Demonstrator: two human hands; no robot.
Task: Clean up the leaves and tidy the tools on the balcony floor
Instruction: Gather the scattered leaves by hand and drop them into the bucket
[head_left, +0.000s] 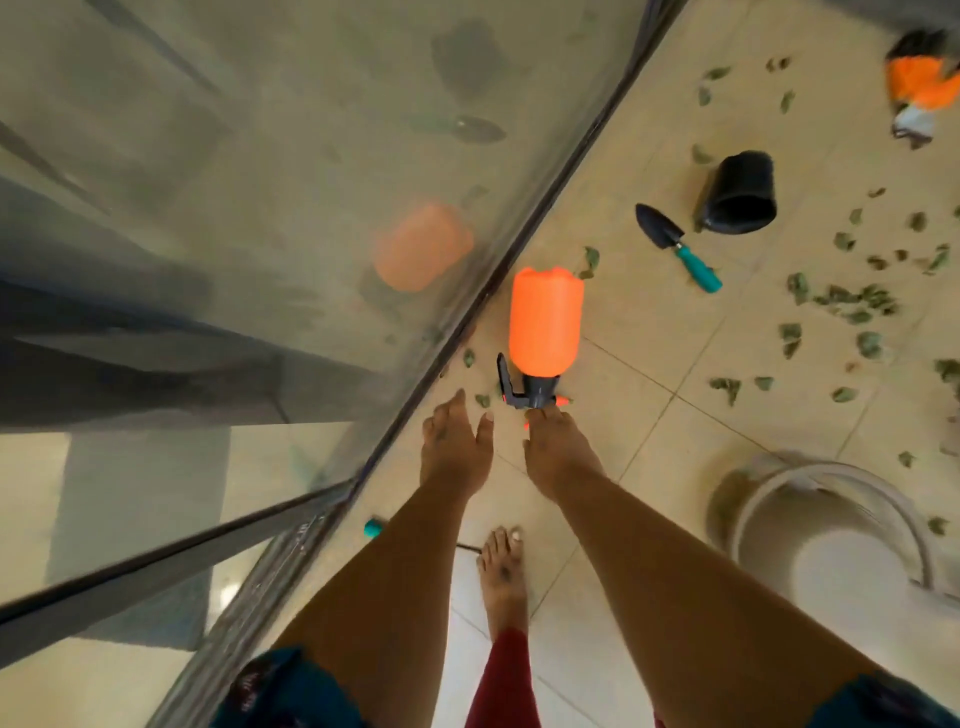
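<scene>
Well, found the spray bottle (544, 319) lying on its side on the floor (649, 467), just beside the sliding-door track (519, 244). Had both hands down by its pump head. Touched the head with the straight fingertips of the right hand (558, 452), not yet curled round anything. Held the left hand (457, 447) released near the track, fingers spread, grasping nothing. Could have rolled off on its round body, toward the track or the trowel (678, 244), if nudged rather than gripped. Could have slipped from a mere fingertip pinch on the head. Lay with its long axis roughly along the track, base pointing away, pump head and nozzle pointing back toward the feet.
</scene>
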